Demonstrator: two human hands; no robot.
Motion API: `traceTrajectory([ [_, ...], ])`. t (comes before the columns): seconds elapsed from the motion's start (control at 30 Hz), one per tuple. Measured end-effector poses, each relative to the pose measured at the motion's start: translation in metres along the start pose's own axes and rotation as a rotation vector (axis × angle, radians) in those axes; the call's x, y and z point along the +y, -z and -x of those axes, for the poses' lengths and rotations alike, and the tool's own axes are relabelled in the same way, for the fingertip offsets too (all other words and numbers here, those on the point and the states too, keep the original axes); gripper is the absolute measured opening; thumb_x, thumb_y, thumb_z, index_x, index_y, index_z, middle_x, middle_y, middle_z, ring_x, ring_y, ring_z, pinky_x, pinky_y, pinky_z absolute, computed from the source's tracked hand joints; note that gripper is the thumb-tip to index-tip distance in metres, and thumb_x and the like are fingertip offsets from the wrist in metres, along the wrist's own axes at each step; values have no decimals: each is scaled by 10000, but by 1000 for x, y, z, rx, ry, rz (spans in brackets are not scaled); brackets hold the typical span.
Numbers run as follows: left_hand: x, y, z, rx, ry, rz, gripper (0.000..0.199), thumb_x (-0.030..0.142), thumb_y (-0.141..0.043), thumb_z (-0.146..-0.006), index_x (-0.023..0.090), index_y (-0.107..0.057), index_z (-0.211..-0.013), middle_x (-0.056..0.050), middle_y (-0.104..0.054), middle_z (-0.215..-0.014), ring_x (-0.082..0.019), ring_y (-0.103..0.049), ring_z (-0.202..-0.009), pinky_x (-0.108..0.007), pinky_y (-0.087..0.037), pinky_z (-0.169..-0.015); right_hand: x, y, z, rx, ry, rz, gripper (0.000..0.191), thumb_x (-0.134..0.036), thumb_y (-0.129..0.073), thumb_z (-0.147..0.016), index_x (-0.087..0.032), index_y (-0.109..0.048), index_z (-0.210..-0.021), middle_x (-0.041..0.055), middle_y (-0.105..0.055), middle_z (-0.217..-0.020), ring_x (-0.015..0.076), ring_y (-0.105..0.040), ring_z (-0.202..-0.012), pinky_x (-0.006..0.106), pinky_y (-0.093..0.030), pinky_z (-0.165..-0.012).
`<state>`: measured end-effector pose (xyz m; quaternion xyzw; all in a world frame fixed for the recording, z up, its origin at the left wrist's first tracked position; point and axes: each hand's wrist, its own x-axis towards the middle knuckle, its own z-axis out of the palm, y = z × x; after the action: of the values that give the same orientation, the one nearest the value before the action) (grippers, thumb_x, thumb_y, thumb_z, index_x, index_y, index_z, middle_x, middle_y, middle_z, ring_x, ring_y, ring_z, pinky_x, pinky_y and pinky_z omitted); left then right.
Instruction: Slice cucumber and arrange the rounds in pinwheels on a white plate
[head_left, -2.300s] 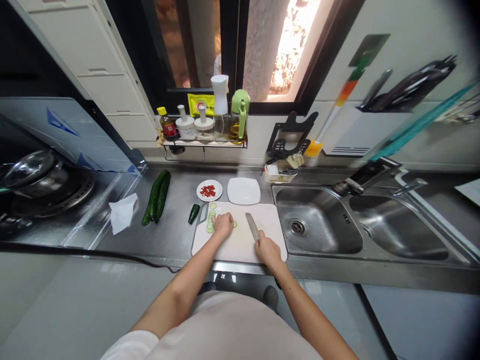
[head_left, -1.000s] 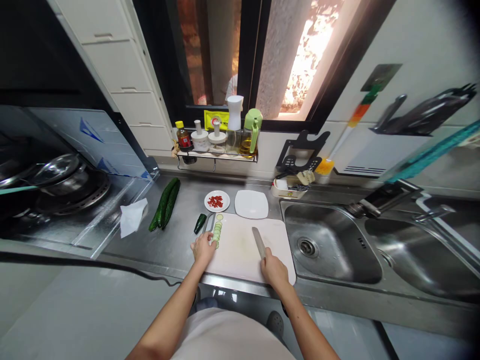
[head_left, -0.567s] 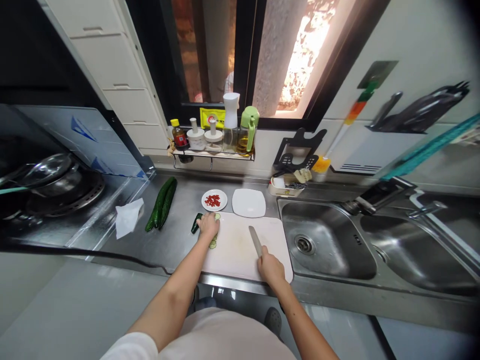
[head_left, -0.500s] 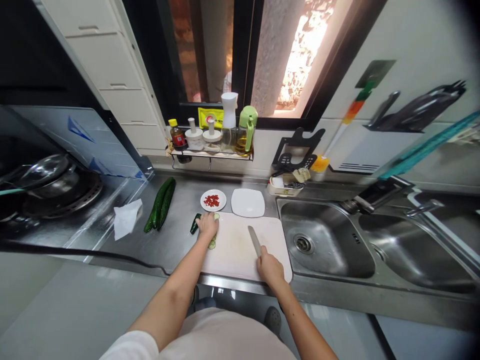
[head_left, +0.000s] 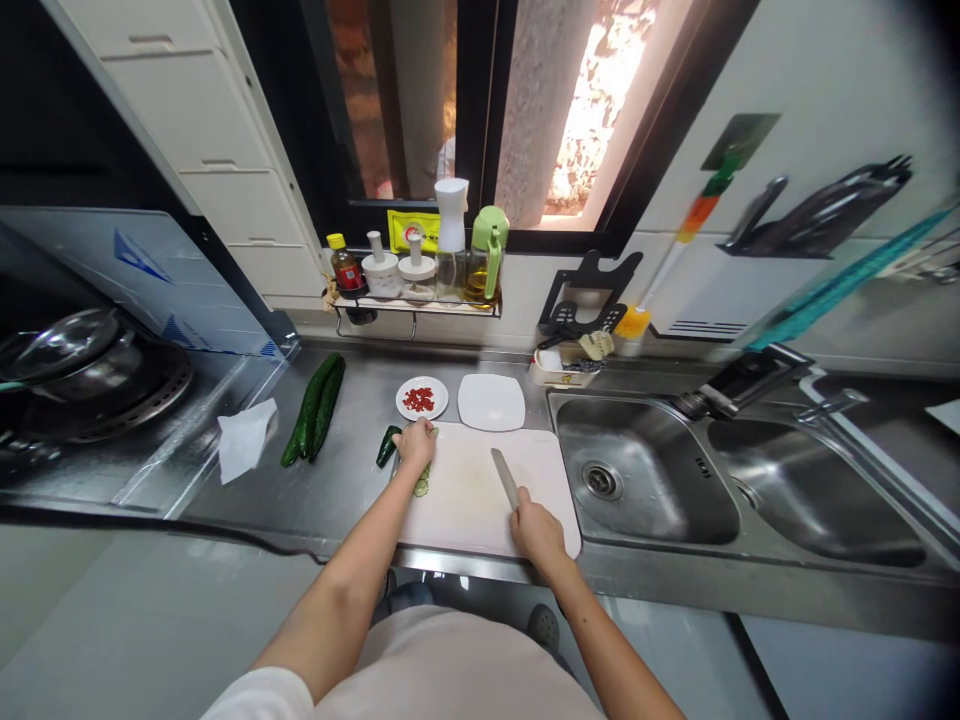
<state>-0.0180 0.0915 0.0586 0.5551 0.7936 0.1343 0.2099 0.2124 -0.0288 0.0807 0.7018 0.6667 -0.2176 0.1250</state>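
Note:
My right hand (head_left: 537, 530) is wrapped round the handle of a kitchen knife (head_left: 505, 477), whose blade points up and left over the white cutting board (head_left: 472, 515). At the board's upper left corner my left hand (head_left: 415, 443) is closed, its fingertips on the cucumber slices (head_left: 421, 484) that run along the left edge. The hand covers part of the row. Just left of it lies a short dark-green cucumber piece (head_left: 388, 446) on the steel counter. Beyond the board stand a small plate (head_left: 402, 405) of chopped red bits and a white square plate (head_left: 491, 402).
Whole cucumbers (head_left: 313, 408) and a white paper (head_left: 246, 440) lie to the left, near the stove with a lidded pot (head_left: 90, 360). A double sink (head_left: 645, 475) adjoins the board on the right. A seasoning rack (head_left: 420, 306) hangs behind.
My left hand's fingers have drawn closer together at the top of the cucumber slices. My right hand keeps the knife in nearly the same place. The whole view shifts slightly.

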Motion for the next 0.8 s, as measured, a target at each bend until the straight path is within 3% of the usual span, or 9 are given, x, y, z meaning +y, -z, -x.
traceTrajectory([
  [0.17, 6, -3, 19, -141, -51, 168, 155, 255, -604, -770, 259, -647, -920, 22, -702, -855, -156, -617, -868, -311, -336, -851, -2, 1, 1, 16, 7, 5, 356, -195, -344, -879, -147, -421, -1223, 143, -670, -939, 231, -643, -908, 298, -398, -709],
  [0.37, 13, -23, 46, -250, -94, 201, 159, 233, -610, -747, 238, -655, -899, 21, -701, -839, -149, -624, -843, -313, -356, -880, -3, 1, 3, 29, 11, 6, 352, -182, -343, -877, -144, -416, -1219, 151, -671, -947, 239, -645, -900, 314, -407, -711],
  [0.57, 23, -39, 62, -242, -112, 153, 165, 207, -588, -754, 253, -647, -902, 11, -705, -845, -178, -623, -892, -331, -354, -875, -4, -2, 3, 49, 0, 14, 330, -190, -348, -889, -156, -423, -1208, 147, -672, -937, 231, -647, -904, 316, -412, -732],
  [0.8, 22, -42, 68, -152, -194, -3, 200, 180, -518, -799, 250, -650, -931, -38, -694, -952, -214, -594, -985, -344, -351, -881, -5, -2, 3, 52, 8, 19, 337, -191, -342, -893, -156, -420, -1219, 149, -671, -949, 232, -645, -918, 318, -418, -740],
])
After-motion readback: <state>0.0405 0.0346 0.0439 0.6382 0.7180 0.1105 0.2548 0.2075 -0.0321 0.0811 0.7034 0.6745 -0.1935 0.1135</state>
